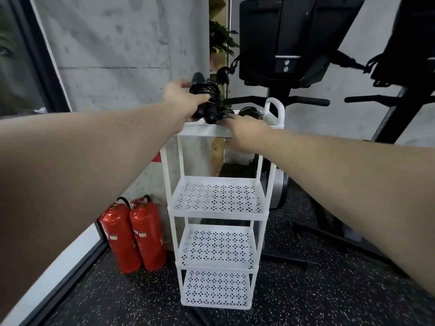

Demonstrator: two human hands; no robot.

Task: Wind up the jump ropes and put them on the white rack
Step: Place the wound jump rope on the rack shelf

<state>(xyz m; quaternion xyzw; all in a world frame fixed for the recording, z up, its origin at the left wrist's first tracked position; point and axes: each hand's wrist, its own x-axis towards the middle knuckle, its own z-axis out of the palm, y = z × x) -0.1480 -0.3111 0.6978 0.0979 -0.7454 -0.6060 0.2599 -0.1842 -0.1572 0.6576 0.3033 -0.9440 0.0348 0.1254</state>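
Observation:
A wound black jump rope [207,100], its cord coiled round the two black handles, hangs just above the top shelf of the white rack [204,132]. My left hand [183,100] grips this bundle from the left. My right hand [242,134] reaches over the front rim of the top shelf with its fingers hidden behind the rim. Another wound black rope [250,113] lies on the top shelf at the right, near the rack's white handle [275,111]. The three lower perforated shelves hold nothing.
Two red fire extinguishers [134,234] stand on the speckled floor left of the rack. A concrete wall is behind. Black exercise machines [282,43] stand close behind and to the right, their base bars running along the floor.

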